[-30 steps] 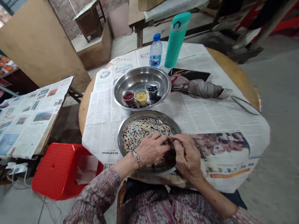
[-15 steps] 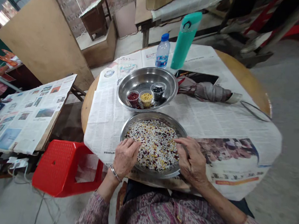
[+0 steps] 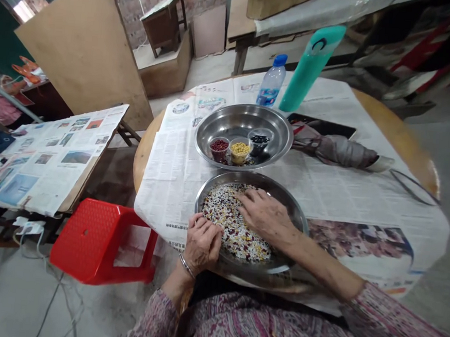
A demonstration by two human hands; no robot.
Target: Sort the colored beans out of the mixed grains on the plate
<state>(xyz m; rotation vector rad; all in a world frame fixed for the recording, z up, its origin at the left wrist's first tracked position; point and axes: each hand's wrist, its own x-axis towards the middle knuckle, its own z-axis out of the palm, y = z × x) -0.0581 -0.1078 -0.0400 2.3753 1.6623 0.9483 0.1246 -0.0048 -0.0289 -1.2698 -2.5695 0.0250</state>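
A metal basin (image 3: 301,211) near me holds a mix of white grains, dark red beans, yellow beans and black bits (image 3: 226,205). My right hand (image 3: 265,218) lies palm down in the basin with its fingers apart, fingertips touching the mix. At the near left rim my left hand (image 3: 203,242), with a bangle on the wrist, is closed with its fingers curled over the edge. Behind stands a second metal basin (image 3: 248,119). Inside it are three clear cups: one of red beans (image 3: 219,146), one of yellow beans (image 3: 239,150) and one of black beans (image 3: 259,139).
Newspaper (image 3: 169,185) covers the round table. At its back are a water bottle (image 3: 271,84), a teal flask (image 3: 313,69), a dark phone (image 3: 329,126) and a folded umbrella (image 3: 339,151). A red stool (image 3: 90,241) is at left, beside another newspaper-covered table (image 3: 54,160) with a person's hand.
My right hand has moved left from the right rim to the middle of the mix. My left hand has drawn back onto the near left rim and curled. The view has shifted left.
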